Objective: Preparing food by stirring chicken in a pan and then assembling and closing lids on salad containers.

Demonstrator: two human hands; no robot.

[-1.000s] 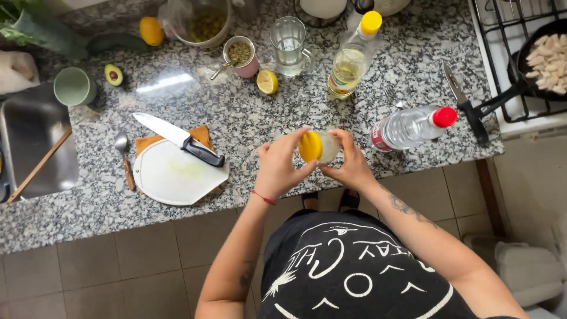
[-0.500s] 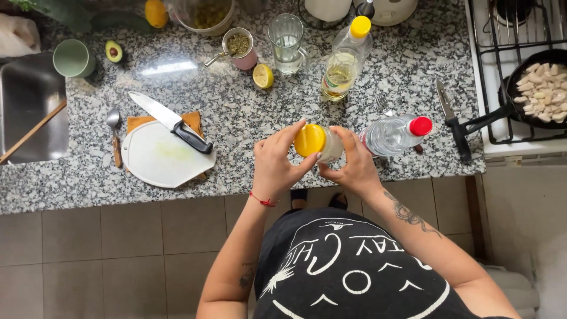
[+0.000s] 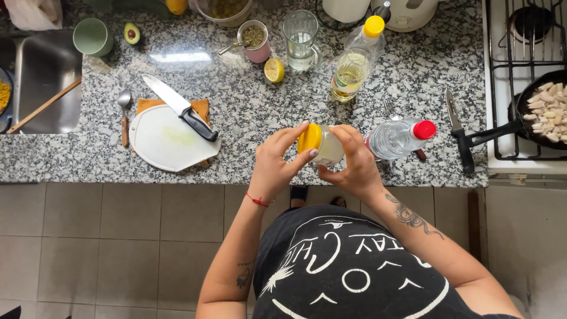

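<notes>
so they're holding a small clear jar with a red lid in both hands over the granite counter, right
Not quite: the lid is yellow, not red. The head view shows the left hand on the yellow lid of the small clear jar, the right hand round its body, over the speckled granite counter.

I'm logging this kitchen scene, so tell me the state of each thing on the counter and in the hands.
Jar: tilted, yellow lid on, held in both hands.
Left hand: grip on the lid.
Right hand: grip on the jar body.
Oil bottle: upright, capped.
Red-capped bottle: lying on its side, capped.
Knife: lying across the cutting board.
Lemon half: cut.
Avocado half: cut, pit in.
Pan: on stove, holding pale pieces.
</notes>
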